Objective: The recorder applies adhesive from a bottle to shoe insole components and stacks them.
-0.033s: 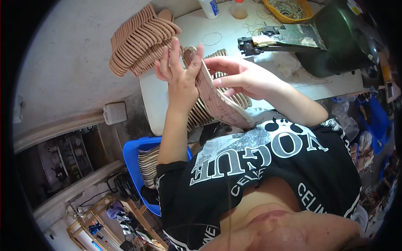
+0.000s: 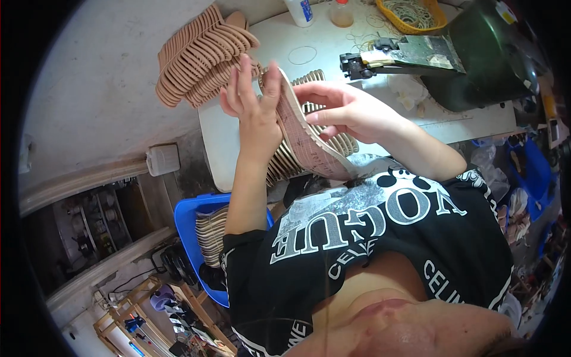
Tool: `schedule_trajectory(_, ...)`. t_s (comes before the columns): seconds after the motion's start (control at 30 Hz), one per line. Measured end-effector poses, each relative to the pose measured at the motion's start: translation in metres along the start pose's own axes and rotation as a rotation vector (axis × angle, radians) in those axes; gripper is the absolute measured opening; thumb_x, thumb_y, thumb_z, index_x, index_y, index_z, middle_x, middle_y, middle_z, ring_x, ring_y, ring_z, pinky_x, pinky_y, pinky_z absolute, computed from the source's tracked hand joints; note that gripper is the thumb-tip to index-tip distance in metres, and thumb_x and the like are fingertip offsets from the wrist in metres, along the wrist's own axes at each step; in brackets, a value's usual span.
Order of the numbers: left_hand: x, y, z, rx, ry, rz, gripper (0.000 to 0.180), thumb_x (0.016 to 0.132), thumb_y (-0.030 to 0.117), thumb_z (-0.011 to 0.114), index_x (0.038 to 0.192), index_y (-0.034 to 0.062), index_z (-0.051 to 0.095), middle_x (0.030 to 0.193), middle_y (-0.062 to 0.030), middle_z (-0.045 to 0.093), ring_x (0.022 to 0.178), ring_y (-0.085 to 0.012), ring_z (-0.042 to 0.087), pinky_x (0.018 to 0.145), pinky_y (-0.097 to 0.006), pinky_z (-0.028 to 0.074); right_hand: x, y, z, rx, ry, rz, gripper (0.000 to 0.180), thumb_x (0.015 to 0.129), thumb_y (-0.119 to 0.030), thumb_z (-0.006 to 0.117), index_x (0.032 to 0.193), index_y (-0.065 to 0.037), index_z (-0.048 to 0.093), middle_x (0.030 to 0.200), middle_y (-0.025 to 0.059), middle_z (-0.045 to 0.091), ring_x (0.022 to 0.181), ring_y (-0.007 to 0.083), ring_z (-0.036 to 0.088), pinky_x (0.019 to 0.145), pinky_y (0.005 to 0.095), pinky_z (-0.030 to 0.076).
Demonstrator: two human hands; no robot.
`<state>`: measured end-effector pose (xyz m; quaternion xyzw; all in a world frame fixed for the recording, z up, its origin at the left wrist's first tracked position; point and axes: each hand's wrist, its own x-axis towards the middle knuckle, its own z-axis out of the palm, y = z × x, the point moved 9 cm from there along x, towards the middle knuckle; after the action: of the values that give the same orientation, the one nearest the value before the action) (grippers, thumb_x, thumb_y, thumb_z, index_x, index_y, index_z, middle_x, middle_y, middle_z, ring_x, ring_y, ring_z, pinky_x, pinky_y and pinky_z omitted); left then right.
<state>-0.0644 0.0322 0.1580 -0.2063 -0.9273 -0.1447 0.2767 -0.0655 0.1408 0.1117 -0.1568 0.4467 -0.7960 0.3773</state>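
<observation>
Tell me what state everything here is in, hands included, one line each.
Pink sole piece: slanted, between both hands
Left hand: fingers stretched out, against the piece
Right hand: partly curled, at its edge
Tan soles: packed in rows
Blue bin: open, holding stacked pieces
Yellow basket: open, holding pale bands
Green machine: running or not, cannot tell

Yellow basket [image 2: 411, 30] near red-capped bottle [image 2: 342, 16].

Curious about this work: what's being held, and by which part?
A sole, by its upper half, in the left hand; the right hand is at its edge.
</observation>
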Motion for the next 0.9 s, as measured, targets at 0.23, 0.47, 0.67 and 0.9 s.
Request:
schedule_trajectory(0.23, 0.0, -0.001, 0.001, 0.18, -0.039, -0.114, 0.059, 0.085, 0.017, 0.056, 0.142, 0.0149, 0.039, 0.15, -0.0155, 0.023, 0.135, -0.0373, 0.02, 0.104, -0.06, 0.012, 0.001, 0.012, 0.011, -0.069, 0.019, -0.053, 0.04, 0.095, -0.015, 0.048, 0.132, 0.0, 0.044, 0.128, 0.0137, 0.053, 0.11, 0.0207, 0.058, 0.086, 0.0323, 0.052)
schedule_trajectory(0.47, -0.047, -0.016, 0.054, 0.105, -0.346, -0.355, 0.049, 0.087, 0.015, 0.053, 0.135, 0.0093, 0.045, 0.146, -0.0181, 0.03, 0.132, -0.0363, 0.027, 0.102, -0.061, 0.019, -0.013, 0.056, -0.016, -0.235, -0.028, -0.045, 0.053, 0.091, -0.011, 0.056, 0.139, -0.001, 0.036, 0.133, 0.0127, 0.049, 0.123, 0.0227, 0.05, 0.096, 0.0322, 0.045)
schedule_trajectory(0.67, -0.031, -0.046, 0.056, -0.182, -0.069, -0.475, 0.032, 0.083, 0.007, 0.061, 0.115, 0.0028, 0.06, 0.12, -0.0167, 0.052, 0.112, -0.0311, 0.05, 0.095, -0.04, 0.04, 0.001, 0.051, -0.003, -0.984, -0.127, -0.215, 0.063, 0.082, -0.013, 0.067, 0.138, -0.004, 0.038, 0.117, 0.0127, 0.059, 0.113, 0.0238, 0.054, 0.094, 0.036, 0.042)
schedule_trajectory(0.9, -0.038, -0.078, 0.077, -1.516, 0.228, -0.929, 0.02, 0.085, -0.005, 0.06, 0.106, -0.0054, 0.062, 0.101, -0.0129, 0.062, 0.09, -0.0196, 0.063, 0.083, -0.029, 0.054, 0.006, 0.046, 0.001, -0.902, -0.189, -0.409, 0.022, 0.095, -0.016, 0.05, 0.111, -0.001, 0.055, 0.098, 0.0099, 0.059, 0.095, 0.0232, 0.057, 0.086, 0.0322, 0.043)
